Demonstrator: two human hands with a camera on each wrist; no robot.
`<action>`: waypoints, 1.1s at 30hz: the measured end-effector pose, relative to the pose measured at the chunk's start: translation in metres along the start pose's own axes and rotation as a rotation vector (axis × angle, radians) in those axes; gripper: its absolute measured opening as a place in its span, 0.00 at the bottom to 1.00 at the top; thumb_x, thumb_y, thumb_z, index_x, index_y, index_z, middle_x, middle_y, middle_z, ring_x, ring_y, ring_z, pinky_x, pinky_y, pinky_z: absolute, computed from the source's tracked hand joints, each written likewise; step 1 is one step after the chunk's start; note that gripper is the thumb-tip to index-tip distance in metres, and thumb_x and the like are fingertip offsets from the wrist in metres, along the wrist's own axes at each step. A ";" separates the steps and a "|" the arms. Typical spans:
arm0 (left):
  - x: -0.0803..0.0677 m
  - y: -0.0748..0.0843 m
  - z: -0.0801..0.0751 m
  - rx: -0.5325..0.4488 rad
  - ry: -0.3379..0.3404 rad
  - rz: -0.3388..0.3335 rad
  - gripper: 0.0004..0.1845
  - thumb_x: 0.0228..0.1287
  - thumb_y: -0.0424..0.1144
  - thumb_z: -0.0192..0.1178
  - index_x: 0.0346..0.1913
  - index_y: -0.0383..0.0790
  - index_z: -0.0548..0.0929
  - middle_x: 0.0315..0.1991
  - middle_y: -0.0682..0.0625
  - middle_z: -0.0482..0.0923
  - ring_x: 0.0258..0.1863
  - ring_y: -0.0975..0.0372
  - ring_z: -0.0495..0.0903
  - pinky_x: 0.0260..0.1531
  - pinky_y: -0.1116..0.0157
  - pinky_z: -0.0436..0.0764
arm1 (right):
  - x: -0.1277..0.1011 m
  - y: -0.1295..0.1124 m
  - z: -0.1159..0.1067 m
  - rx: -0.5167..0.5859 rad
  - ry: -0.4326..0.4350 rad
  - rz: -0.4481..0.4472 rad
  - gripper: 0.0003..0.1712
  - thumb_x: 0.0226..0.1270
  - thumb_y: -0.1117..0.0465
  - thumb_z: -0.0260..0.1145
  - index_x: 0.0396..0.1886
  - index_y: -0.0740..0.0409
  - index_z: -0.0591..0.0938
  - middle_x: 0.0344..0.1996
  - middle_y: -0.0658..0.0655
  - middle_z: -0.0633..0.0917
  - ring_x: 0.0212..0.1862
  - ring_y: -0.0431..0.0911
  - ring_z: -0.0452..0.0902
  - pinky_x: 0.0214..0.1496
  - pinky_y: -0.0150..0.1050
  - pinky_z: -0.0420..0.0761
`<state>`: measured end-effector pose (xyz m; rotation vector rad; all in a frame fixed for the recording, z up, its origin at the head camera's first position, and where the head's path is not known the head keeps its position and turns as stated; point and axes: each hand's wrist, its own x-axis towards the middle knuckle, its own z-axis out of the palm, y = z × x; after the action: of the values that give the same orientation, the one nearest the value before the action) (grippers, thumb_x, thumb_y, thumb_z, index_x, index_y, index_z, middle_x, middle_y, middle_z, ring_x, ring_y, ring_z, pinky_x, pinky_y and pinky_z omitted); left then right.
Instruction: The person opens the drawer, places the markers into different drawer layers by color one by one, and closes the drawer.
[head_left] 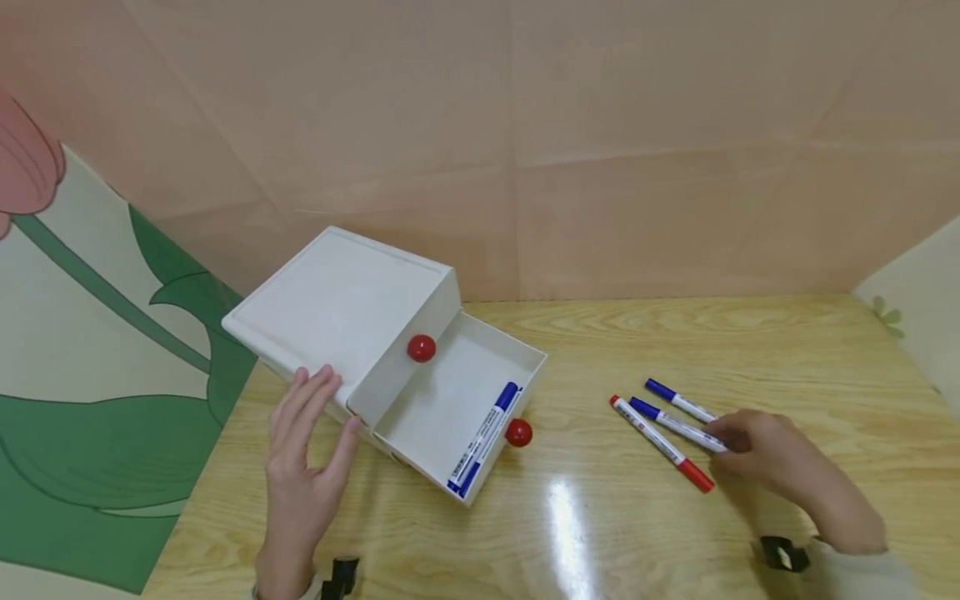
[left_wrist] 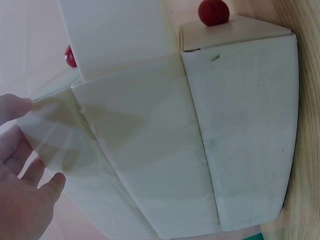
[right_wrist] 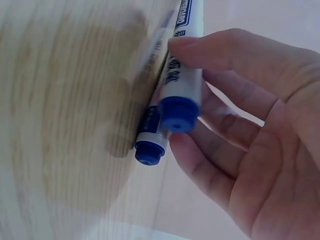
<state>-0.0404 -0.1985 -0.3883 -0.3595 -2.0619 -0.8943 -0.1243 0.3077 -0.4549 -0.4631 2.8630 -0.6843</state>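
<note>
Here, at the far left, a green-and-cream patterned panel (head_left: pixel 90 400) stands along the edge of the wooden table (head_left: pixel 600 517). Next to it the left hand (head_left: pixel 303 450) lies flat on the table with its fingers straight and relaxed, the fingertips (head_left: pixel 330 383) touching the front corner of a white drawer box (head_left: pixel 337 300); it grips nothing. In the left wrist view the box's pale side wall (left_wrist: pixel 150 150) fills the frame, with the palm (left_wrist: pixel 25 190) just beside it.

The box's lower drawer (head_left: pixel 450 408) is pulled out toward the camera. One red knob (head_left: pixel 422 347) sits on the closed front above it, and a second red knob (head_left: pixel 518 432) sits on the open drawer's front. Inside the drawer, along its right wall, lie blue-capped markers (head_left: pixel 483 437) (two, it seems, side by side).

Further right, on the bare table, lies a red-capped marker (head_left: pixel 660 443), and just beyond it two blue-capped markers, one nearer (head_left: pixel 675 423) and one farther (head_left: pixel 678 401), all roughly parallel and well apart from the drawer. The right hand (head_left: pixel 780 471) covers their right ends. The right wrist view shows its curled fingers (right_wrist: pixel 235 55) pinching one blue marker (right_wrist: pixel 182 90) with the thumb below, lifted slightly above the other blue marker (right_wrist: pixel 150 145), which rests on the wood.
</note>
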 end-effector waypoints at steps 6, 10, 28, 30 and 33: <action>0.000 0.000 0.000 0.005 0.003 0.004 0.22 0.64 0.35 0.64 0.60 0.30 0.80 0.62 0.35 0.77 0.73 0.51 0.65 0.78 0.63 0.61 | -0.003 -0.004 -0.005 0.060 0.008 0.013 0.17 0.55 0.66 0.74 0.46 0.65 0.86 0.36 0.58 0.88 0.32 0.42 0.83 0.31 0.28 0.80; 0.000 -0.001 0.000 0.006 0.005 -0.002 0.22 0.62 0.32 0.65 0.60 0.30 0.80 0.62 0.35 0.77 0.73 0.51 0.65 0.77 0.63 0.61 | -0.005 -0.006 -0.006 0.066 0.009 0.014 0.18 0.57 0.63 0.74 0.48 0.63 0.86 0.34 0.53 0.88 0.30 0.34 0.79 0.30 0.28 0.80; 0.000 -0.001 0.000 0.000 0.005 -0.008 0.22 0.63 0.33 0.65 0.59 0.30 0.80 0.62 0.35 0.77 0.73 0.52 0.65 0.77 0.64 0.61 | -0.004 -0.015 -0.008 0.052 0.387 -0.124 0.12 0.59 0.63 0.74 0.43 0.57 0.88 0.34 0.62 0.90 0.33 0.21 0.71 0.17 0.27 0.68; 0.000 -0.001 0.000 0.000 0.004 -0.010 0.22 0.62 0.32 0.66 0.60 0.30 0.80 0.62 0.35 0.77 0.73 0.52 0.65 0.77 0.64 0.61 | -0.005 -0.018 -0.007 0.057 0.465 -0.141 0.12 0.57 0.64 0.75 0.42 0.57 0.88 0.33 0.64 0.89 0.34 0.19 0.70 0.16 0.26 0.66; 0.000 0.000 0.000 0.003 0.003 -0.012 0.23 0.60 0.31 0.66 0.60 0.31 0.80 0.62 0.36 0.77 0.73 0.52 0.65 0.77 0.64 0.61 | -0.005 -0.022 -0.007 0.081 0.589 -0.179 0.13 0.53 0.67 0.76 0.41 0.58 0.89 0.29 0.61 0.87 0.32 0.16 0.68 0.15 0.22 0.65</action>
<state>-0.0405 -0.1987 -0.3887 -0.3445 -2.0644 -0.8982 -0.1155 0.2935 -0.4378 -0.5939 3.3388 -1.1281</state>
